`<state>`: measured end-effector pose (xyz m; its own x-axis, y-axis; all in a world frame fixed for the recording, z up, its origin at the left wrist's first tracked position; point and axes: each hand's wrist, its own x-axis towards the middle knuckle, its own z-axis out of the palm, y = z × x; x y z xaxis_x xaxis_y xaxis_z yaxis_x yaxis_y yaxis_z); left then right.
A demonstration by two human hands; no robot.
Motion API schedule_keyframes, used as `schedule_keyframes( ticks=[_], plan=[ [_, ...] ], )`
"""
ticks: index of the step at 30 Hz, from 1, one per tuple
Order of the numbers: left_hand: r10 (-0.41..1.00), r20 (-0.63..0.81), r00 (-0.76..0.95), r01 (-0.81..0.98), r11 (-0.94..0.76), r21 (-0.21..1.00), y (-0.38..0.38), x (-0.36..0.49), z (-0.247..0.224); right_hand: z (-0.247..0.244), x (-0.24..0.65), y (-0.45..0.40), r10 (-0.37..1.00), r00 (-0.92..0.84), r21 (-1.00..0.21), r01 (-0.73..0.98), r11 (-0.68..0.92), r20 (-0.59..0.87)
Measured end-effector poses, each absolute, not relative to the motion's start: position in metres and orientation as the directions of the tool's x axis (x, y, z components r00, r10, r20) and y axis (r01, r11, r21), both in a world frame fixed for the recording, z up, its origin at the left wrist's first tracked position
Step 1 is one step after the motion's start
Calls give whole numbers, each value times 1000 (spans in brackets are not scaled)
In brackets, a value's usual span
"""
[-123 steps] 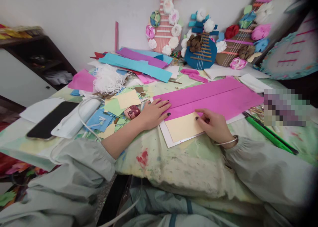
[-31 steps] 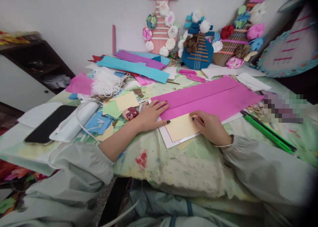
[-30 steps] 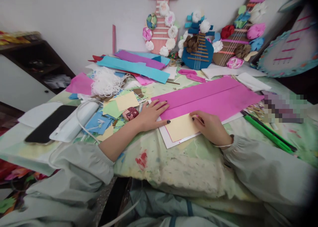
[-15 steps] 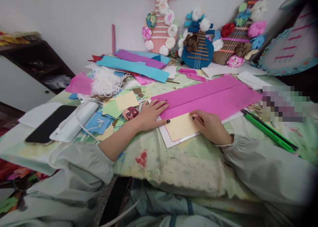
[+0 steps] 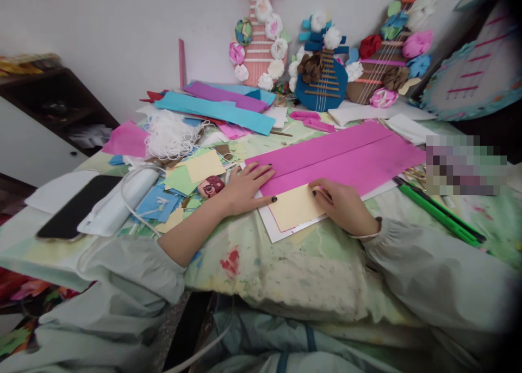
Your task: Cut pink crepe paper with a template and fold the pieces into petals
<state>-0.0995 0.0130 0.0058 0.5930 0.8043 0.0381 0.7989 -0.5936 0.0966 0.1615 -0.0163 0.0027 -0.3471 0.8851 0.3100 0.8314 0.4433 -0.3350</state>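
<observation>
A long sheet of magenta paper [image 5: 346,155] with a lengthwise crease lies on a white sheet [image 5: 274,235]. My left hand [image 5: 248,185] lies flat across the magenta paper's left end, fingers spread, its thumb at the left edge of a small pale yellow paper [image 5: 296,207]. That yellow piece overlaps the near edge of the magenta paper. My right hand [image 5: 345,204] is curled over the yellow paper's right side, thumb and forefinger pinched at its upper right corner. Its other fingers are tucked under and partly hidden.
Left of my hands are paper scraps [image 5: 179,180], a tangle of white string [image 5: 171,134], a black phone [image 5: 79,207] and a white cable. A green cutter [image 5: 442,212] lies to the right. Behind stand flower-decorated paper instruments [image 5: 322,85] and coloured paper strips [image 5: 216,112].
The view has shifted very slightly. Both hands and the papers keep their places relative to each other.
</observation>
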Motion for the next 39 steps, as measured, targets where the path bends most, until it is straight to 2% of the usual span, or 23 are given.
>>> schedule_keyframes(
  ticks=[22,29,39],
  plan=[
    [804,46,593,801,-595,67,14,-100,4,3,168,-12,890,-356,-383,809,446,285],
    [805,21,592,804,-593,45,15,-99,4,10,180,-5,912,-345,-429,806,408,220],
    [781,69,621,782,-623,15,16,-101,0,9,182,-3,917,-342,-479,782,398,205]
  ],
)
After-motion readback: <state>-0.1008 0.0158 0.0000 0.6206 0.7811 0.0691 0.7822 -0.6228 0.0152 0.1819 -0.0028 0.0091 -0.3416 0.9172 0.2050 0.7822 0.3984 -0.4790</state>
